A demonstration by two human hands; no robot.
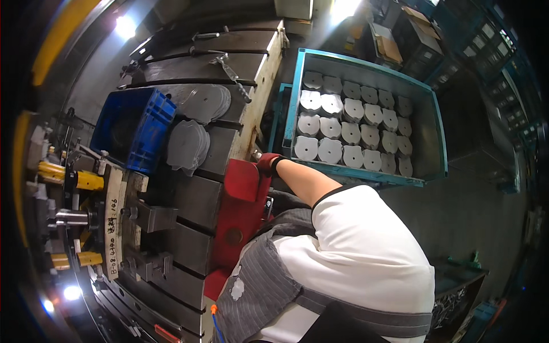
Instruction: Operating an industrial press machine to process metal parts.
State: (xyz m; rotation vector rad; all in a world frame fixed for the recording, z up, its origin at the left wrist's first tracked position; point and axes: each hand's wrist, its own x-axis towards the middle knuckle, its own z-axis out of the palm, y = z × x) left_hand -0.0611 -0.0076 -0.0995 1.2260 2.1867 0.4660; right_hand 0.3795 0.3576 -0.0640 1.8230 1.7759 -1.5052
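My right hand (267,163), in a red glove, is at the far end of a red metal housing (237,214) along the edge of the press bed. A small metal fitting (256,154) sits right beside the glove. The fingers are mostly hidden, so their grip and anything in them do not show. My left hand is out of view. Beyond the housing, on the slotted steel bed (191,200), lie two stacks of flat grey metal plates: a nearer stack (189,146) and a farther stack (207,103).
A blue plastic crate (150,134) stands beside the plates. At the right, a teal-rimmed metal bin (372,62) holds several rows of stacked plates. A turnbuckle (233,73) lies on the bed. Metal blocks (157,217) and yellow cylinders (88,180) line the left side.
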